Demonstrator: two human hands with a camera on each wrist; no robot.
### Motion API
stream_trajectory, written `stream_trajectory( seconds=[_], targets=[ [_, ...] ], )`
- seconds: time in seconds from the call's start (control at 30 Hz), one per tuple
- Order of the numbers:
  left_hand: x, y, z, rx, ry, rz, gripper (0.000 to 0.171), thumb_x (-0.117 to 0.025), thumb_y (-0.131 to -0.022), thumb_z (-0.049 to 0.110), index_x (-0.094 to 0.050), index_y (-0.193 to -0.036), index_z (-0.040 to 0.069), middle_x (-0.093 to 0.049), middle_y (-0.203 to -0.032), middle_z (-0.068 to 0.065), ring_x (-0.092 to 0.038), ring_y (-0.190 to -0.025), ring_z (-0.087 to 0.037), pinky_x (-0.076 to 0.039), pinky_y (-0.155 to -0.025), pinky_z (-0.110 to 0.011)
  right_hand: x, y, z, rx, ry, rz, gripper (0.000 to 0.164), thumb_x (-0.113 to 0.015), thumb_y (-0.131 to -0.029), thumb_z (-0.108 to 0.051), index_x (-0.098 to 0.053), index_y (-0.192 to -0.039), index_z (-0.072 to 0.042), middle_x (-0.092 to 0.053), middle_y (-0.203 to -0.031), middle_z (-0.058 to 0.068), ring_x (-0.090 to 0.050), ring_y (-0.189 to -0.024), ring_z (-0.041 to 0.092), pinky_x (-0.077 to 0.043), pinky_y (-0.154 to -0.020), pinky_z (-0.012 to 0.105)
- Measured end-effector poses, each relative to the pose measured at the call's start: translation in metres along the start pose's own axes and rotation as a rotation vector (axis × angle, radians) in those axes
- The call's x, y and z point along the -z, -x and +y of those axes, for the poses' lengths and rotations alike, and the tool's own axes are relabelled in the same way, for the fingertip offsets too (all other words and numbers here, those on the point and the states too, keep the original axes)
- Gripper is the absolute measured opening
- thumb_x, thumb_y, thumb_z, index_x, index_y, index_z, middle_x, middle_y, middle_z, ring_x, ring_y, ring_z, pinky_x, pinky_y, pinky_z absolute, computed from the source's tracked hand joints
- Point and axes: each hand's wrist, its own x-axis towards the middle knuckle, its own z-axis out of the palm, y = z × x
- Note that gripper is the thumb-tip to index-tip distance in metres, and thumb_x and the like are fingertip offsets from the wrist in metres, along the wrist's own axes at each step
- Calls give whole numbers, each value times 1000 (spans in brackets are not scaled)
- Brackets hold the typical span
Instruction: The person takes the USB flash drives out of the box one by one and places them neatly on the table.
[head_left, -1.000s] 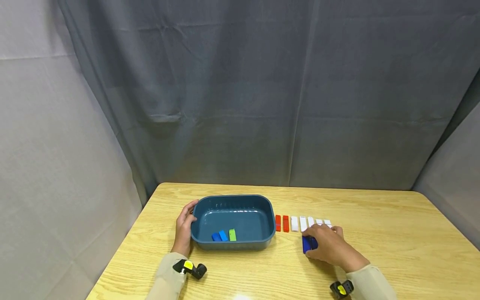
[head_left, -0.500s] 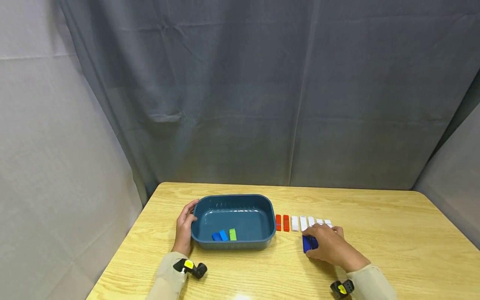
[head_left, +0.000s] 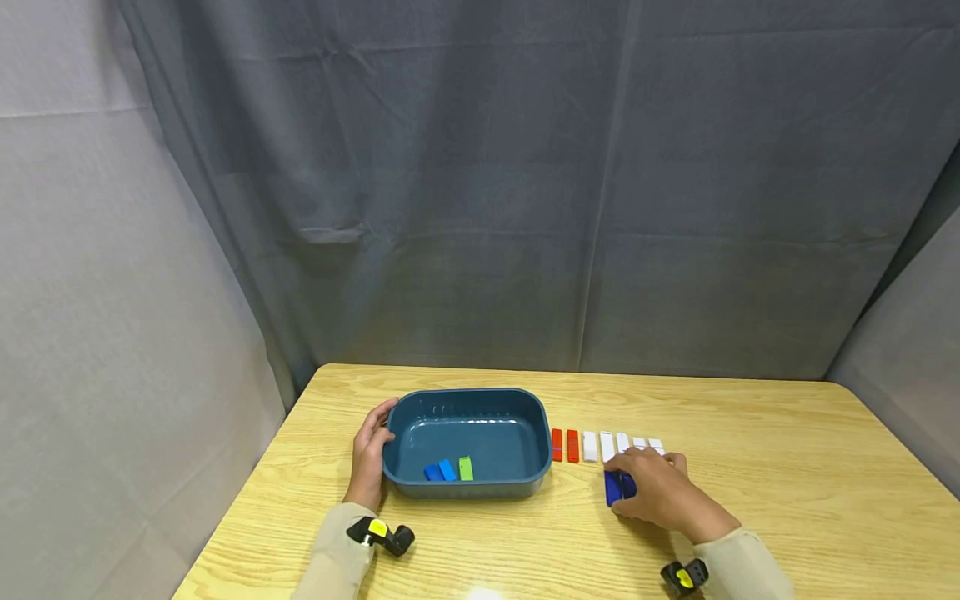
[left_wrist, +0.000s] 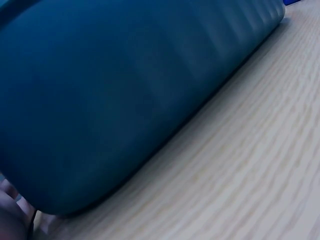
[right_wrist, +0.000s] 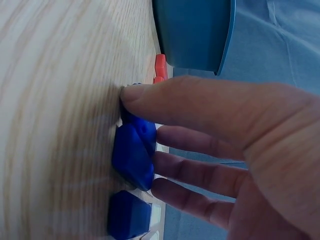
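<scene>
Left hand [head_left: 367, 457] holding the bin [head_left: 472, 491], your right fingers [head_left: 624, 461] pinch a blue block [head_left: 613, 490], seemingly aligning it before release.

The rounded-rectangular dark teal tub [head_left: 468, 490] sits upright on the tabletop [head_left: 517, 546]; small deep-blue blocks [right_wrist: 131, 156] lie side by side to its right.

From above, the head view faces forward and down over the pale wood-grain counter [head_left: 780, 467]. Low and close, the left wrist view faces the dark-teal rectangular basin [left_wrist: 125, 100]; the right wrist view, turned sideways, closely faces glossy deep-blue blocks [right_wrist: 129, 155]. All three share the basin.
</scene>
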Motion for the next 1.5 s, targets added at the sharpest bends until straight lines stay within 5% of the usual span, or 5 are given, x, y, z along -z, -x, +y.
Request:
stream_trajectory(
  seconds=[0.4, 0.93, 1.3, 1.5],
  targets=[
    [4, -1, 2, 0, 11, -5, 53, -40, -83, -5, -55, -132, 4, -52, -138, -12, -42, -131, -22, -28, -104, -31, 7, -2, -6, 15, 9, 21, 49, -86, -66, -31, -69, -110, -16, -65, -112, 6, -58, -105, 31, -28, -84, 60],
    [-4, -2, 2, -28, 43, -31, 54, -39, -82, -8, -52, -134, -1, -49, -140, -17, -40, -133, -28, -25, -108, -42, 20, -14, -67, 268, -80, 343, 28, -74, -82, -37, -69, -101, -17, -65, -102, -5, -57, -99, 18, -30, -89, 56],
    [-5, 0, -3, -118, -16, 9, 52, -41, -78, -2, -56, -128, -3, -57, -130, -15, -48, -123, -22, -34, -96, -27, -2, -41, -118, 345, -141, 278, 31, -65, -89, -41, -68, -108, -17, -64, -106, -3, -57, -102, 18, -32, -89, 54],
    [-2, 1, 0, -39, -1, 7, 52, -41, -81, -5, -55, -131, 1, -54, -135, -14, -44, -130, -25, -28, -107, -39, -16, -53, -136, 351, -165, 236, 31, -63, -90, -42, -69, -107, -17, -64, -108, -3, -55, -104, 18, -32, -87, 52]
  ],
)
